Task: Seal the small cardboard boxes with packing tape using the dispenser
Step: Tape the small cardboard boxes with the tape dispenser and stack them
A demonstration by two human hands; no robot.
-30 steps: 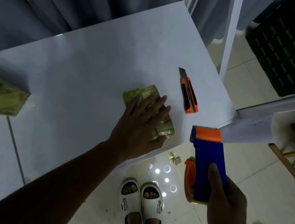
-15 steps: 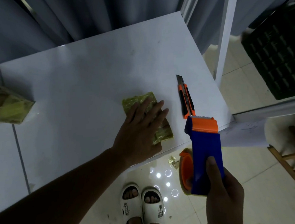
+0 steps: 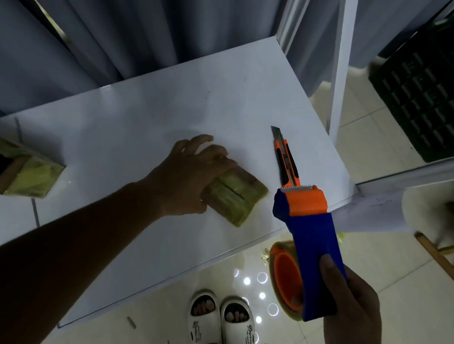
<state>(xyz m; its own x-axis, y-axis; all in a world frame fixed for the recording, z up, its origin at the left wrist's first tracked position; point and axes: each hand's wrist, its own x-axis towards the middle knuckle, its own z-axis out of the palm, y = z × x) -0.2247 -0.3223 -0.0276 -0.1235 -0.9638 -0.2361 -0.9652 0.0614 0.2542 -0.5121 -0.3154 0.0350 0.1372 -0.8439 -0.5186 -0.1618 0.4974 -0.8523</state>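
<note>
Dim room, low light. White counter (image 3: 140, 119) set against grey-blue curtains (image 3: 117, 31); thin bright gap between two folds at upper left. Pale glossy floor tiles (image 3: 375, 138) show round lamp reflections (image 3: 261, 277) beneath the counter's near edge. White upright post (image 3: 343, 40) at right; dark slotted crate (image 3: 429, 96) beyond; wooden stool legs (image 3: 445, 263) lower right.

The only print I can make out is on the white slippers (image 3: 222, 332) below the desk (image 3: 135, 130) edge: a small dark logo word on each strap, roughly "Nicepin", too small to be sure of. Nothing else carries readable writing.
</note>
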